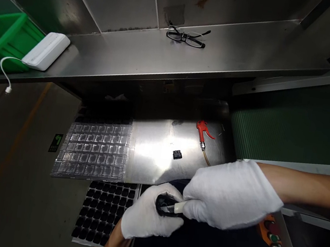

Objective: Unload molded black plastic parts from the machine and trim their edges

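My left hand (153,213), in a white glove, is closed around a small black round part (161,200) with a hollow facing up. In my gloved right hand (222,196) is a knife with a pale handle (178,207). Its blade (167,209) reaches into the black part's opening; the exact contact at the tip cannot be made out. Both hands meet in front of the bench's near edge. Beyond them, a small black toothed piece (177,154) lies on the metal bench top (150,146).
A red air gun (202,130) with its hose lies at the back right. Clear compartment trays (95,146) are at left, above a tray of black parts (104,213). On the shelf (116,56) are glasses (185,37), a white power bank (47,51) and a green crate (8,42).
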Motion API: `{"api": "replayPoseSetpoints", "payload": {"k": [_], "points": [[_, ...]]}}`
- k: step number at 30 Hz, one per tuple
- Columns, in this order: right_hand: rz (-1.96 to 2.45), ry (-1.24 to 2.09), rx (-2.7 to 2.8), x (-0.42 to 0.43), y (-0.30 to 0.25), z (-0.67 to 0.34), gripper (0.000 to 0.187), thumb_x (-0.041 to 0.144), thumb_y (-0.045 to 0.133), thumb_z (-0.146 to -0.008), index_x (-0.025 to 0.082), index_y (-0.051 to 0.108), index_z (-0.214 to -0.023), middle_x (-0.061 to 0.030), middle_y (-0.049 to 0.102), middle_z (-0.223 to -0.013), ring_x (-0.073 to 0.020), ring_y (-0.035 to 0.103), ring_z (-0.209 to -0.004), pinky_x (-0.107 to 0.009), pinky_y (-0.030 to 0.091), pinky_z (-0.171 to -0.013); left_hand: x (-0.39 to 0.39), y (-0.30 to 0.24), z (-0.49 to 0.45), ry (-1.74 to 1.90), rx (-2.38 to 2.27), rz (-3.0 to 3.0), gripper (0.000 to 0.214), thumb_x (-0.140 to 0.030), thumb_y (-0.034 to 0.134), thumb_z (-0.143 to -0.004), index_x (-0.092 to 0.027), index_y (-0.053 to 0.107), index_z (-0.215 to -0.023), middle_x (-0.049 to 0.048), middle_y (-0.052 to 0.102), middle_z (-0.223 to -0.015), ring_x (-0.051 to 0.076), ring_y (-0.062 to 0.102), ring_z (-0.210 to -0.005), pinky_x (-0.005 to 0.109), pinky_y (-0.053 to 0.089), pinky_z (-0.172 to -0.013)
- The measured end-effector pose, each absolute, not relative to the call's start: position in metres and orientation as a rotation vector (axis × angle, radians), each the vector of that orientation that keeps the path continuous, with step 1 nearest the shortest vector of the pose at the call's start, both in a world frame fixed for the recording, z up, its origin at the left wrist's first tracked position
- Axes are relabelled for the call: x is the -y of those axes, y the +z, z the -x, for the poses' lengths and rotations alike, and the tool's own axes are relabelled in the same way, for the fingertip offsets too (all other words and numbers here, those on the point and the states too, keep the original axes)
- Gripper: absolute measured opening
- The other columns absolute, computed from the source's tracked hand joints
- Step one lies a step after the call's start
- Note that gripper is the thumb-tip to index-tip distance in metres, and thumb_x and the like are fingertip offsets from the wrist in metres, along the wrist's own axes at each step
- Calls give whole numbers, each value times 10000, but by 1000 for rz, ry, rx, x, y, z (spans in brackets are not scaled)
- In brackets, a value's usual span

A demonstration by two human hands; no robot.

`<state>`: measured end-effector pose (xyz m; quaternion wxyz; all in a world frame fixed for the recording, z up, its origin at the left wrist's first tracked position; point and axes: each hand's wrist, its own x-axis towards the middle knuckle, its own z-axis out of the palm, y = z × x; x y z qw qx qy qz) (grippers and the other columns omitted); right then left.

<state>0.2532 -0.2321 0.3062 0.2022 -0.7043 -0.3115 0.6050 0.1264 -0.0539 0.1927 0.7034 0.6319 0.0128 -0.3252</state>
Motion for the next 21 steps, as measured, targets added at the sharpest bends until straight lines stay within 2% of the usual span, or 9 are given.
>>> {"api": "replayPoseSetpoints", "payload": {"k": [2,6,8,13,17,21], "points": [[1982,1853,822,230,307,-255,441,181,527,-1053,154,496,-614,78,453,-502,-34,360,-413,-159,285,-384,55,189,-125,-730,-40,-1359,282,-35,716,-663,-189,601,-870,-62,585,-567,87,523,-420,161,348,-376],[1921,1799,919,229,297,-253,398,88,644,-970,145,474,-614,95,363,-479,-26,274,-400,-186,257,-390,58,184,-123,-754,-110,-1229,313,-42,768,-621,-182,604,-848,-68,591,-565,79,510,-427,161,340,-382],[1941,1812,915,229,293,-253,360,103,654,-955,154,486,-641,102,335,-465,-31,241,-381,-199,233,-370,59,184,-122,-741,-152,-1213,308,-62,797,-608,-171,614,-831,-59,606,-583,73,504,-438,166,349,-389],[2052,1876,928,224,299,-255,304,90,627,-907,159,480,-650,94,402,-467,-37,364,-388,-186,278,-382,60,185,-117,-711,-190,-1268,273,-121,832,-650,-155,633,-834,-41,617,-596,83,522,-462,183,372,-408],[2043,1841,918,224,301,-253,331,75,658,-901,154,473,-638,96,366,-466,-30,329,-399,-178,298,-402,62,184,-112,-703,-221,-1306,302,-170,895,-684,-156,629,-827,-17,649,-604,108,575,-493,185,378,-420],[2035,1723,1004,228,296,-247,400,34,640,-908,150,441,-581,93,341,-447,-24,281,-383,-179,259,-385,65,183,-108,-649,-224,-1266,336,-254,919,-710,-167,617,-830,-31,634,-601,94,536,-482,189,379,-422]]}}
